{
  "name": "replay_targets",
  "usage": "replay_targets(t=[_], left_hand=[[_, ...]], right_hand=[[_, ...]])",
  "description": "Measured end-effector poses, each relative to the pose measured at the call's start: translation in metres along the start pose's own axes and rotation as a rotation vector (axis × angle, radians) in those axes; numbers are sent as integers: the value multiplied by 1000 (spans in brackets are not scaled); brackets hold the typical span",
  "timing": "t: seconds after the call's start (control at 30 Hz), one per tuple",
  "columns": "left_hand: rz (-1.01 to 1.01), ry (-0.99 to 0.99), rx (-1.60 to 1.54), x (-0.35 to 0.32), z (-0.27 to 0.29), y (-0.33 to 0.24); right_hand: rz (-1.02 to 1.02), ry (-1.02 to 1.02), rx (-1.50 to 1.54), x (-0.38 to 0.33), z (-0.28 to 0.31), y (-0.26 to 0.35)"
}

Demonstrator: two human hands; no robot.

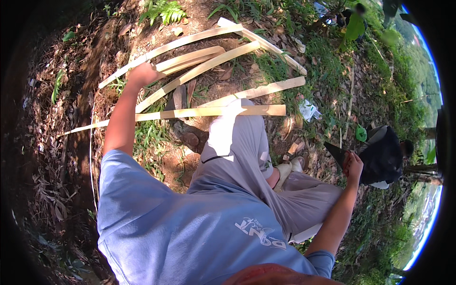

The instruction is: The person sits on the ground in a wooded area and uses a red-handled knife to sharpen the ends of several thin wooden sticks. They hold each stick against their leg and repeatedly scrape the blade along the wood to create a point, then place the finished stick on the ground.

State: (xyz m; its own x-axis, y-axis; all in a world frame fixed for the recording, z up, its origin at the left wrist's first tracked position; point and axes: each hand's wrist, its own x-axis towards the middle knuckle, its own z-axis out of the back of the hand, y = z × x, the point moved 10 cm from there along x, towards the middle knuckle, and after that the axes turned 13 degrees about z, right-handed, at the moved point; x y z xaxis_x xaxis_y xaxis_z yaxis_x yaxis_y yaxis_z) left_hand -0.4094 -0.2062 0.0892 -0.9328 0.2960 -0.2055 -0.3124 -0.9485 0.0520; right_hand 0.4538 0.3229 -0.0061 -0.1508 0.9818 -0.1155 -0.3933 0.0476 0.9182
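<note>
My left hand (pixel 144 74) reaches forward at the far left, closed round the near end of a pale bamboo strip (pixel 190 59), which seems to be doubled with another. My right hand (pixel 352 165) is out at the right beside my bent knee, gripping a dark, broad-bladed knife (pixel 336 153) whose handle is hidden in the fingers. Between the hands, more pale strips lie spread on the ground. One long strip (pixel 199 112) runs across just in front of my raised knee. A dark flat piece (pixel 178 98) stands under the strips.
My legs in grey trousers (pixel 237 137) are folded before me. Small wood offcuts (pixel 295 146) lie by my shoe. White litter (pixel 308 110) rests in the grass. A black bag-like bundle (pixel 382 154) sits right of the knife. At the upper right, a person (pixel 354 21) is partly hidden by leaves.
</note>
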Motion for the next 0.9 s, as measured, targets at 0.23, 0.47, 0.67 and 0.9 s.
replay_targets(t=[0.23,0.47,0.67,0.9], left_hand=[[88,186,-254,-112,-13,80],[-193,389,-812,-250,-55,-67],[-686,895,-981,-361,-71,-247],[-876,1250,-787,-426,-129,-326]], right_hand=[[124,5,155,-51,-47,91],[271,82,374,-146,-126,178],[278,245,722,-196,-175,197],[202,185,874,-209,-174,196]])
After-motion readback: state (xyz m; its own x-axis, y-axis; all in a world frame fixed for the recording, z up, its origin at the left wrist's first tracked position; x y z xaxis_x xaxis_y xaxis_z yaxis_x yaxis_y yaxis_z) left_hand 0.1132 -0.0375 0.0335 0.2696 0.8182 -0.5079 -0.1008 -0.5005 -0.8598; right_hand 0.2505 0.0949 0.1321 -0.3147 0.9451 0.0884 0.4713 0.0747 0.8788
